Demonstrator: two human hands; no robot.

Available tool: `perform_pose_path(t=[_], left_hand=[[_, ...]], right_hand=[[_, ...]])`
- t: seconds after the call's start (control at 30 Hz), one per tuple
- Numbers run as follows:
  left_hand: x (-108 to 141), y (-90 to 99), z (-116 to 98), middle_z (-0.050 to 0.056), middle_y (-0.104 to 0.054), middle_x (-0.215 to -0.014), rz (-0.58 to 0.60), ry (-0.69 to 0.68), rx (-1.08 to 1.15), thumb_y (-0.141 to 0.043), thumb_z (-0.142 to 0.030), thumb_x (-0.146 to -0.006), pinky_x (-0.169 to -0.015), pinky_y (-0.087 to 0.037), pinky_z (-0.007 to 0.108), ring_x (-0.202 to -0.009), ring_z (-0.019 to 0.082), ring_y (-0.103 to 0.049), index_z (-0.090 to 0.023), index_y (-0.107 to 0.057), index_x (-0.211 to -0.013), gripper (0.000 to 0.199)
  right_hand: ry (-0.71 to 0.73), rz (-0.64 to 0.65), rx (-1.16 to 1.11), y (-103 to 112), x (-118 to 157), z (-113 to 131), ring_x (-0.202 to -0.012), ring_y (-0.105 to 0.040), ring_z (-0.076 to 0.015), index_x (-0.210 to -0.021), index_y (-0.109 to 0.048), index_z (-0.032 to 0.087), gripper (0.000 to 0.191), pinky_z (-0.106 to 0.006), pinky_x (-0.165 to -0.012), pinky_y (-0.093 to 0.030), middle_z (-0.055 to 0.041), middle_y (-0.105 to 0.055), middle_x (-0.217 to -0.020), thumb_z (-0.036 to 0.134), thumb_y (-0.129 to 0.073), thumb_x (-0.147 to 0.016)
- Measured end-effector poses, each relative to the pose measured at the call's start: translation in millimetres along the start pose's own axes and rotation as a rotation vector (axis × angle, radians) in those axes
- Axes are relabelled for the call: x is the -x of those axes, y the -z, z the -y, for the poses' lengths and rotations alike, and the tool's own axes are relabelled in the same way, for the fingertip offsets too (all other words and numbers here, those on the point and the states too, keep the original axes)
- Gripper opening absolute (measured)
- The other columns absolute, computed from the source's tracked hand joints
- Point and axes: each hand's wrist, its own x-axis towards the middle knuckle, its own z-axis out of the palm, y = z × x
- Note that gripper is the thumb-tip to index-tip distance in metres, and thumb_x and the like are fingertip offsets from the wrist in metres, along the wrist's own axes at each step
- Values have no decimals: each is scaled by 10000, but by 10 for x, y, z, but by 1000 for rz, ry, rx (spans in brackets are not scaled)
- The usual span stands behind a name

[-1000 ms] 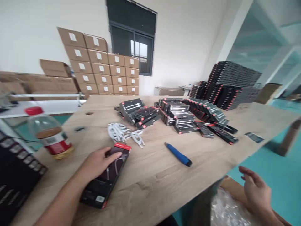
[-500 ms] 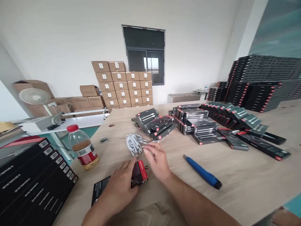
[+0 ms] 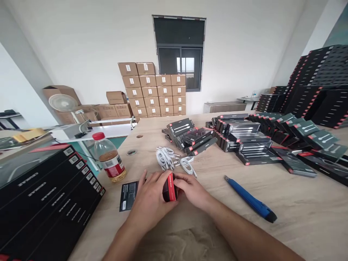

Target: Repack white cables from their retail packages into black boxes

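Note:
Wrapped over a small black box with a red end panel (image 3: pixel 171 186) is my left hand (image 3: pixel 152 195); much of the box is hidden beneath it. My right hand (image 3: pixel 193 189) is closed at the box's red end, its fingertips curled against the edge and partly out of sight. To the left of my left hand, a flat dark printed card or panel (image 3: pixel 127 196) lies on the table. Just beyond both hands sit a bundle of coiled white cables (image 3: pixel 164 158) and a separate white cable coil (image 3: pixel 187 165).
A blue utility knife (image 3: pixel 250 198) lies to the right. Behind are piles of black boxes (image 3: pixel 187 134) and rows of packed boxes (image 3: pixel 244 137). A red-capped bottle (image 3: pixel 110 159) and a large stack of black boxes (image 3: pixel 54 195) stand left. A round table hole (image 3: pixel 131 152) is nearby.
My right hand has moved from the cables to the red end of the box. A cable coil now lies apart from the bundle. The box is turned and tilted up; the view has shifted.

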Motion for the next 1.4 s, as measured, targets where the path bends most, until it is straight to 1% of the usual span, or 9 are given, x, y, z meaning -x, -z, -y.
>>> perform_pose_path(t=[0.13,0.3,0.5,0.6,0.7,0.8,0.97,1.23,1.4], left_hand=[[-11,45,-13,20,-686,-1217,-4,-24,5,-762,-261,-685,-1215,-139,575,-1162,292,-610,-322,-588,-1215,561],[-15,37,-16,18,-693,-1160,-7,-59,8,-734,-275,-732,-1219,-99,555,-1133,277,-615,-303,-583,-1189,482],[-2,-12,7,1,-677,-1169,-1,-62,21,-771,-328,-747,-1217,-63,563,-1117,269,-612,-323,-567,-1208,504],[9,-44,37,20,-660,-1233,-14,-75,26,-771,-356,-766,-1220,-51,570,-1159,276,-599,-325,-509,-1317,611],[19,-54,57,32,-632,-1305,-16,-96,23,-746,-339,-794,-1223,-15,573,-1215,270,-576,-335,-448,-1396,672],[22,-37,44,26,-623,-1316,4,-107,25,-731,-285,-786,-1223,-3,576,-1221,262,-572,-335,-463,-1374,648],[17,2,-47,3,-646,-1258,32,-126,24,-684,-136,-703,-1229,38,570,-1194,251,-582,-334,-529,-1285,634],[-4,-5,-87,6,-662,-1253,37,-132,71,-703,-133,-686,-1235,78,569,-1197,260,-588,-327,-559,-1248,612],[-16,1,-84,16,-648,-1298,43,-131,136,-737,-145,-681,-1236,65,582,-1237,281,-577,-349,-539,-1291,672]], right_hand=[[-6,28,5,12,22,73,-683,-598,-152,-978,-789,202,304,-242,-617,-461,30,-690,-718,217,-581,-756],[-41,50,7,10,32,89,-730,-622,-170,-987,-769,183,303,-244,-612,-464,10,-707,-770,234,-617,-730],[-112,103,-24,35,45,106,-705,-627,-170,-969,-749,193,281,-266,-630,-491,12,-701,-775,255,-651,-714],[-113,123,-37,42,53,128,-728,-632,-174,-947,-745,186,246,-271,-653,-499,7,-702,-784,264,-647,-735],[-108,124,-32,53,52,116,-748,-644,-180,-951,-732,180,249,-279,-666,-507,0,-710,-812,264,-642,-735],[-91,114,17,61,42,75,-772,-656,-196,-917,-714,178,241,-284,-654,-511,-6,-716,-834,235,-619,-702],[-7,51,94,14,34,62,-840,-630,-193,-829,-691,182,270,-285,-758,-480,17,-693,-818,135,-530,-617],[24,-149,160,-128,44,71,-791,-596,-203,-790,-667,189,295,-295,-714,-449,6,-666,-775,183,-458,-582],[26,-252,168,-109,4,-35,-719,-546,-191,-720,-634,193,253,-301,-677,-418,7,-605,-692,224,-427,-578]])
